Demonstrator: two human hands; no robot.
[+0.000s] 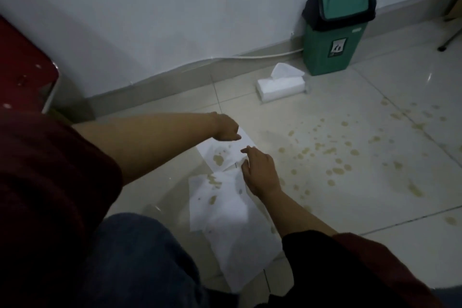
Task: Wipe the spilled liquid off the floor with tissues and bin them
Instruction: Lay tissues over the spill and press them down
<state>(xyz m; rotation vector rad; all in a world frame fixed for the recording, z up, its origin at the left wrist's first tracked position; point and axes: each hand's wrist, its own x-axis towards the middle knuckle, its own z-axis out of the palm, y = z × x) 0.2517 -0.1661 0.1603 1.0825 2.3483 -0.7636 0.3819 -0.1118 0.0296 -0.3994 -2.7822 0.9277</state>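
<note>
The left hand (pixel 226 130) reaches over the pale glossy tiled floor (pixel 375 207) and pinches with curled fingers the far edge of a white stained tissue sheet (pixel 222 155) that lies flat on the tiles. The right hand (pixel 260 172) rests just beside it with the fingers loosely spread, touching the near edge of this sheet and the top of a second, larger white tissue sheet (pixel 225 210) that lies nearer to the person. Yellowish drops of spilled liquid (pixel 332 155) are scattered on the floor to the right of the hands. Further away, a white pack of tissues (pixel 281 87) lies beside a green plastic bin with a swing lid (pixel 332 32), which stands against the wall (pixel 175 7).
</note>
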